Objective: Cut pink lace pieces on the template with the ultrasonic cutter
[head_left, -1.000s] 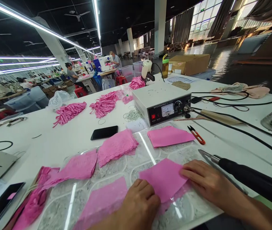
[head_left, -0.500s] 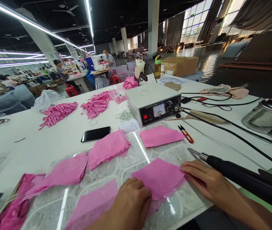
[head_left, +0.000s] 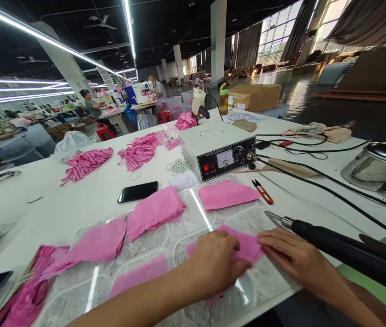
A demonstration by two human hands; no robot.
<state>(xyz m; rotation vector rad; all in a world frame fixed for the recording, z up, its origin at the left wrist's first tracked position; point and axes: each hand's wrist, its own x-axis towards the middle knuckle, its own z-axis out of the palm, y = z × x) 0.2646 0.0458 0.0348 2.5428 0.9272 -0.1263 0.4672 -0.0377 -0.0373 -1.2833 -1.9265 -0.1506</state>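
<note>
Left hand point(head_left: 215, 263) flat, pinning pink fabric piece point(head_left: 247, 247); right hand point(head_left: 293, 259) open, fingertips steadying its edge; black tool point(head_left: 342, 252) just beside.

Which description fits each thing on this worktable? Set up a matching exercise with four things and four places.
Things:
1. black phone
2. red-handled snips
3. white control box
4. pink fabric piece

Places:
A. under both hands
B. behind the flat pink square, with a dial on its front
C. left of the control box, lying flat
D. right of the flat pink square

Pairs: 1-C, 2-D, 3-B, 4-A
</note>
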